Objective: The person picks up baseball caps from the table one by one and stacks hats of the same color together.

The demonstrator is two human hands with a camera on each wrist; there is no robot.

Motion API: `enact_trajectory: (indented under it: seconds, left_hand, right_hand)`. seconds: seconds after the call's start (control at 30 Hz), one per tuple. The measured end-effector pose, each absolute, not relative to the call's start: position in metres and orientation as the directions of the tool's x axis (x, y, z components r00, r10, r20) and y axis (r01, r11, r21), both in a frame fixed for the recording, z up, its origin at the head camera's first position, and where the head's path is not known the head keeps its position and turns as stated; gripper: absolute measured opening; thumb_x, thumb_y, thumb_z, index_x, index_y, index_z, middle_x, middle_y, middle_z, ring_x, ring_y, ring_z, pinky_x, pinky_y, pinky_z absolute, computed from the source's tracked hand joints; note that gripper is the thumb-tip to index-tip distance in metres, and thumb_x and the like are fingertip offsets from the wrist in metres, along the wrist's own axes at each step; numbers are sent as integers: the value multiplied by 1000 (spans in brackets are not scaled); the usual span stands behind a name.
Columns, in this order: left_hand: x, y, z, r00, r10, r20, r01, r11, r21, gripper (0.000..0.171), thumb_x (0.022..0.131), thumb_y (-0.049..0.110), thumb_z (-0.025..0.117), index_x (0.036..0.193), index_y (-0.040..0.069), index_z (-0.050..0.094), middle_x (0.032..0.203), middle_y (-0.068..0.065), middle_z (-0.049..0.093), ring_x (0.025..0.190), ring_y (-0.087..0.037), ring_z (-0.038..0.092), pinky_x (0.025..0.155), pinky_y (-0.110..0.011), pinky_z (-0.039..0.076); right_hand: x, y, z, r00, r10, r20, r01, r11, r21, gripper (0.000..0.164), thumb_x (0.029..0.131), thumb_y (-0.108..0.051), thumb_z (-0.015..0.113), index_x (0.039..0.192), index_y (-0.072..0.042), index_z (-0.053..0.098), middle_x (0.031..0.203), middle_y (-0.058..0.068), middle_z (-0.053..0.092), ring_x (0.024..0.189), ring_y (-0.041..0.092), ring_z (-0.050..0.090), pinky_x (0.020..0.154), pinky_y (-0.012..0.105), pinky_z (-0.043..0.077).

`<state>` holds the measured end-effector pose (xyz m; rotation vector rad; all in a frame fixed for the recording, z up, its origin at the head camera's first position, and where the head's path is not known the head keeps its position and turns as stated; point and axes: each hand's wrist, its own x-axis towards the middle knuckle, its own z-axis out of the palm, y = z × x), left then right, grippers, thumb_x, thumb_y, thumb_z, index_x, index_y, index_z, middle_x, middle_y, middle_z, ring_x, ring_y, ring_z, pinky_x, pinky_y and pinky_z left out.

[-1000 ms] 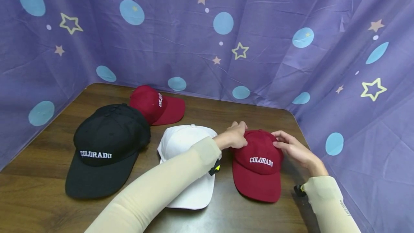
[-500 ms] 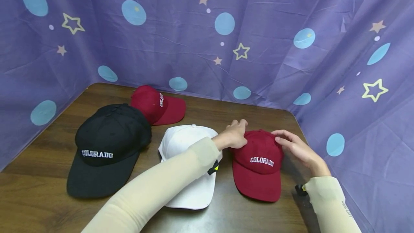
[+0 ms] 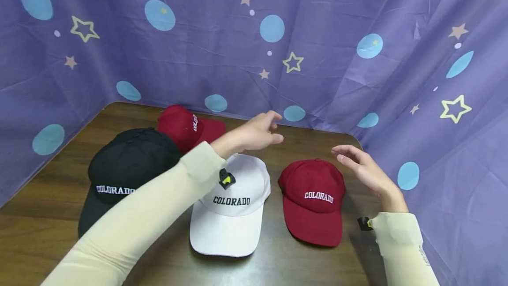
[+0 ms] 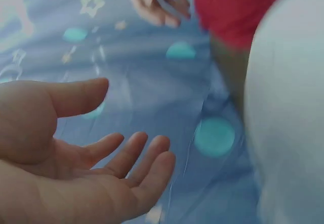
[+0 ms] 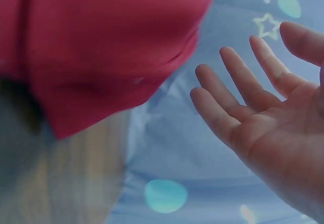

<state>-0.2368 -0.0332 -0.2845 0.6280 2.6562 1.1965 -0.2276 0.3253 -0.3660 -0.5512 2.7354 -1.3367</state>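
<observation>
In the head view my left hand (image 3: 258,130) hovers behind the white baseball cap (image 3: 228,228), its fingers loosely bent and holding nothing. The left wrist view shows that palm with fingers spread and relaxed. Just beyond the right side of the front red baseball cap (image 3: 313,226), my right hand (image 3: 367,169) is held in the air, apart from it. Its relaxed, separated fingers appear in the right wrist view beside the red cloth. Both caps lie brim toward me with COLORADO lettering showing.
On the left is a black cap (image 3: 127,158), partly covered by my left sleeve (image 3: 139,213). Behind it a second red cap (image 3: 178,122) points its brim right. The wooden table (image 3: 301,264) is bordered by a purple curtain (image 3: 222,34) at the back and sides.
My left hand has let go of the front red cap and moved left and back, uncovering the white cap's lettering. My right hand has come slightly away from the red cap.
</observation>
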Motion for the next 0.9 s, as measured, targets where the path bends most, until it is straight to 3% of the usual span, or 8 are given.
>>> enact_trajectory:
  seconds: [0.23, 0.43, 0.73, 0.9]
  left_hand:
    - [-255, -109, -253, -954, 299, 19, 204, 603, 771, 61, 105, 22, 64, 159, 7, 39, 151, -18, 51, 139, -33, 50, 115, -48, 44]
    - [-270, -163, -252, -976, 211, -50, 103, 654, 750, 65, 108, 26, 59, 164, 8, 30, 159, -20, 42, 144, -37, 44, 117, -55, 40]
    - [-288, -228, -275, -992, 64, -108, -24, 748, 663, 70, 108, 27, 56, 162, -5, 25, 160, -31, 34, 149, -47, 33, 122, -60, 32]
    - [-295, -253, -291, -976, 10, -216, -130, 769, 626, 77, 107, 26, 53, 161, -13, 14, 163, -39, 21, 152, -53, 24, 124, -62, 27]
  right_hand:
    - [-214, 301, -342, -904, -372, 213, -401, 562, -723, 33, 110, -20, 60, 142, -10, 61, 138, 10, 64, 118, -1, 62, 99, 14, 47]
    - [-195, 278, -323, -870, -401, 287, -473, 511, -718, 35, 108, -15, 62, 143, -10, 61, 139, 8, 64, 118, 1, 65, 97, 14, 51]
    - [-183, 241, -309, -804, -482, 349, -581, 509, -635, 37, 106, -14, 65, 143, -17, 63, 141, -2, 65, 124, 9, 63, 105, 18, 47]
    - [-180, 227, -311, -780, -543, 312, -601, 510, -615, 40, 106, -17, 66, 145, -19, 61, 144, -5, 62, 130, 13, 60, 108, 29, 51]
